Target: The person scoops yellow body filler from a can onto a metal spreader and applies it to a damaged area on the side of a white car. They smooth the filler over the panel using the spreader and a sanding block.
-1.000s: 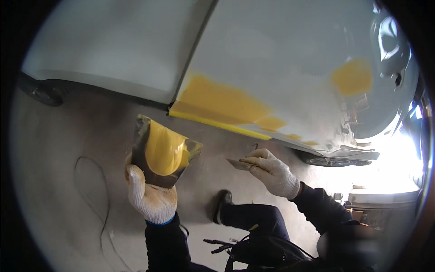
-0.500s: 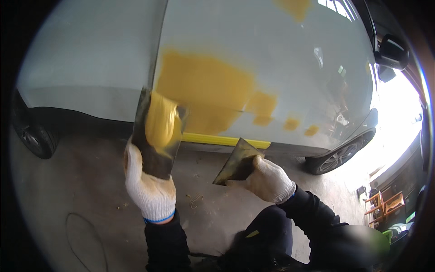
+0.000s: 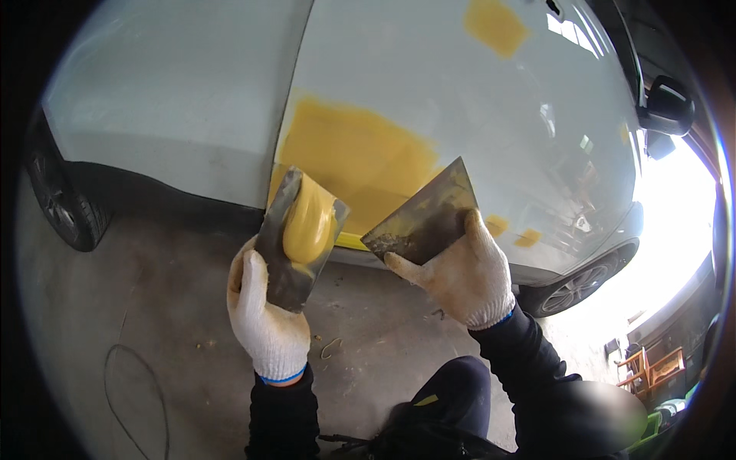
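— So, what's the surface & rm like?
— Pale car (image 3: 207, 92) up top, approx. 9 to 3 o'clock; grey floor (image 3: 383, 330) below. Big yellow patch (image 3: 353, 146) at 12, smaller patch (image 3: 497, 29) at 1, yellow tape (image 3: 351, 241) on the car's lower edge. Black mirror (image 3: 668, 107) at 2, rear wheel (image 3: 65, 199) at 9–10, front wheel (image 3: 573, 290) at 3–4.
— Rest?
— Bright opening (image 3: 675, 207) at 3, wooden furniture (image 3: 661, 368) at 4, thin cable (image 3: 119, 346) looped at 8.
— Hands?
— Both gloved & gripping. L hand (image 3: 268, 326), 7–8 o'clock, closed on a dark plate (image 3: 291, 285) w/ thick yellow putty (image 3: 310, 222), plate at 9. R hand (image 3: 466, 276), 4 o'clock, pinches a flat scraper (image 3: 433, 211) at 2–3, overlapping the big patch in view; can't tell if they touch.
— Brands, labels, writing?
— Can't make any out at this res.
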`<state>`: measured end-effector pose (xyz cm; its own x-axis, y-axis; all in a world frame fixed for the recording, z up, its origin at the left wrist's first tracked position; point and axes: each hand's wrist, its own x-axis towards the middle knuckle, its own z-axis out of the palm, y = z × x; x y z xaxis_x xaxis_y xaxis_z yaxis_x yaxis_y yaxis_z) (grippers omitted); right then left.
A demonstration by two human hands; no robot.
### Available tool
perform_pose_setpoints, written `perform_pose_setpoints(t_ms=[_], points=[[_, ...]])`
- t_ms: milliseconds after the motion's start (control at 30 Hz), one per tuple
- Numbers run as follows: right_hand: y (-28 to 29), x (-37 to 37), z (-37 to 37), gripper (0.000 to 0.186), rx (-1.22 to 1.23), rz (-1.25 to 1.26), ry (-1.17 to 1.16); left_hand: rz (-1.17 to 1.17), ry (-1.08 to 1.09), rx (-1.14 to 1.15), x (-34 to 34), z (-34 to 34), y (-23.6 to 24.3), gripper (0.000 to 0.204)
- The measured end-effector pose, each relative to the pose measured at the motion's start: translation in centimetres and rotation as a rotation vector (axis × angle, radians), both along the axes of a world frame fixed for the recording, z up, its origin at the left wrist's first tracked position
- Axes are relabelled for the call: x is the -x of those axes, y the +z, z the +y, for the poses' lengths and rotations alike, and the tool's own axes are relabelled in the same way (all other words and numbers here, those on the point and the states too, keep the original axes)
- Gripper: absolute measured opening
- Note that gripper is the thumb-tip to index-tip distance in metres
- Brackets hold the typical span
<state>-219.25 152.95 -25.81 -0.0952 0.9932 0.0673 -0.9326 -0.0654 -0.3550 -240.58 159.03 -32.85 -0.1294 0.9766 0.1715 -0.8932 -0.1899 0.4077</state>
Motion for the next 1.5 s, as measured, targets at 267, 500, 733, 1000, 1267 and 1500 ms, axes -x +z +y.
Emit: perform_pose_setpoints(t_ms=[267, 500, 733, 1000, 1267, 1500], points=[[-1.2, 0.1, 0.5, 0.056, 1.734, 3.324, 1.118, 0.098, 0.081, -0.036, -1.1, -0.6, 0.1, 0.038], [-3.4, 3.2, 2.9, 0.055, 1.764, 3.004, 1.590, 0.181, 0.178, -0.108, -2.6, -1.9, 0.6, 0.038], [-3.0, 2.8, 2.4, 0.061, 1.688, 3.026, 1.145, 0.064, 0.173, -0.002, -1.7, -2.4, 2.3, 0.051], [5.9, 0.6, 6.2, 0.056, 1.402, 2.500, 0.873, 0.509, 0.734, 0.018, 3.3, 1.9, 2.8, 0.056], [11.1, 1.9, 15.7, 0.059, 1.444, 2.101, 0.736, 0.880, 0.957, 0.235, 5.4, 4.9, -2.0, 0.077], [10.6, 1.8, 18.2, 0.056, 1.411, 1.988, 0.606, 0.941, 1.078, 0.236, 3.4, 7.0, -2.7, 0.042]])
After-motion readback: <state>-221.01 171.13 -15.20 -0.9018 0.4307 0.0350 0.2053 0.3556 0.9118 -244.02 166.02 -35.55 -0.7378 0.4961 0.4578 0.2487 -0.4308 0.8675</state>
